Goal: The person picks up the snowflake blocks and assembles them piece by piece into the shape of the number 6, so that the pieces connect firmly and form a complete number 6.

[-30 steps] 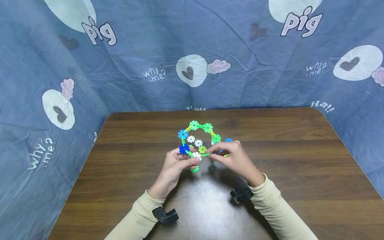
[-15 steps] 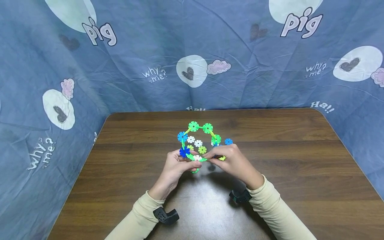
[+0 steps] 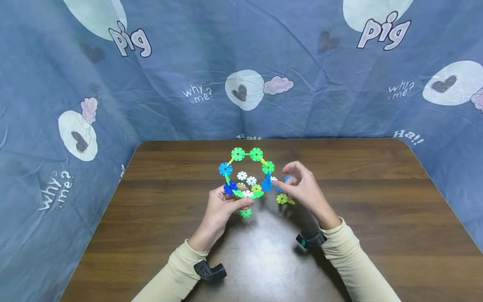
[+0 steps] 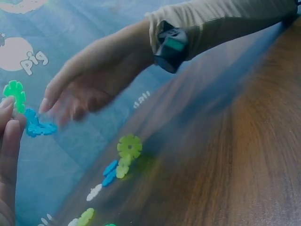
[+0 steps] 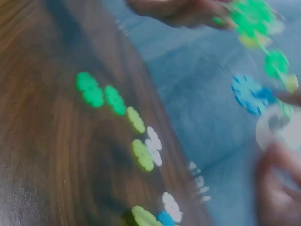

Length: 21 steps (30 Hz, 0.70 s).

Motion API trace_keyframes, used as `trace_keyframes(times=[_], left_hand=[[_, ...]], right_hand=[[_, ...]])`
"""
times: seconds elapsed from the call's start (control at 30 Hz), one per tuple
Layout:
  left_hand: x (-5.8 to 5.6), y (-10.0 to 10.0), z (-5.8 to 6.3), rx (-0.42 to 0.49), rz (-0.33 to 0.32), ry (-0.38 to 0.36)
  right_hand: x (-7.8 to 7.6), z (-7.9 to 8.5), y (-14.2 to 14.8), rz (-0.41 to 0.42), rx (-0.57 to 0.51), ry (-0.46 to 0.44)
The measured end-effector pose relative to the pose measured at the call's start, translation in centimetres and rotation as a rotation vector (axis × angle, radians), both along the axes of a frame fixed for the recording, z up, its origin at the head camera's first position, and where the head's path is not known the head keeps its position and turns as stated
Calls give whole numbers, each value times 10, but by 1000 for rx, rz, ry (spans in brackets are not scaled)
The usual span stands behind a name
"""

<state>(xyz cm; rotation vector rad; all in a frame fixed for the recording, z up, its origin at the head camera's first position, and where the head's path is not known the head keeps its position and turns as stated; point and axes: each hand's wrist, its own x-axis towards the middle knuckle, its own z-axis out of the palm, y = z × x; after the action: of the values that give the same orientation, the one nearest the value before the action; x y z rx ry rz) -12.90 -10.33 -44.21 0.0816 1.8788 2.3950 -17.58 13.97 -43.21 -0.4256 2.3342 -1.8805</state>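
Note:
My left hand [image 3: 226,207] pinches a ring-like chain of notched snowflake discs by its white disc [image 3: 247,194], at the near side. Along the chain are green discs [image 3: 237,154], a light blue disc [image 3: 225,169] and a dark blue disc [image 3: 230,188], with small connecting pieces set edgewise. Another blue disc [image 3: 266,184] sits at the chain's right end, with my right hand [image 3: 307,191] just beside it. The right thumb and fingers are spread apart, thumb tip right at the blue disc; in the left wrist view this hand [image 4: 94,80] is blurred.
On the wooden table [image 3: 170,167], white discs [image 3: 242,175] and a yellow-green disc [image 3: 256,188] lie behind the chain. A green disc [image 3: 246,213] is below the left hand. Yellow-green discs [image 3: 281,199] and blue ones lie under the right hand. A printed blue cloth [image 3: 158,96] hangs behind.
My right hand has left the near green piece, moved right and up, and spread its fingers beside the blue disc. The left hand keeps its grip as the chain tilts slightly.

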Motion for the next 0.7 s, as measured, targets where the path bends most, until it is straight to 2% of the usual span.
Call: trace_keyframes(times=[0.07,0.1,0.17,0.37,0.6,0.7], left_hand=[[1,1,0,-9,-8,1],[1,2,0,-13,-9,2],[2,3,0,-20,-5,7],[1,3,-2,-35,25,13],[0,3,-5,-48,41,12],[0,3,-6,-46,39,10]], right_hand=[[-2,-4,2,91,-11,-193],[-3,-5,3,152,-23,-260],[-4,-6,2,235,-53,-326],[0,0,2,237,-165,-300],[6,6,-2,281,-101,-253],[8,8,-4,275,-112,-233]])
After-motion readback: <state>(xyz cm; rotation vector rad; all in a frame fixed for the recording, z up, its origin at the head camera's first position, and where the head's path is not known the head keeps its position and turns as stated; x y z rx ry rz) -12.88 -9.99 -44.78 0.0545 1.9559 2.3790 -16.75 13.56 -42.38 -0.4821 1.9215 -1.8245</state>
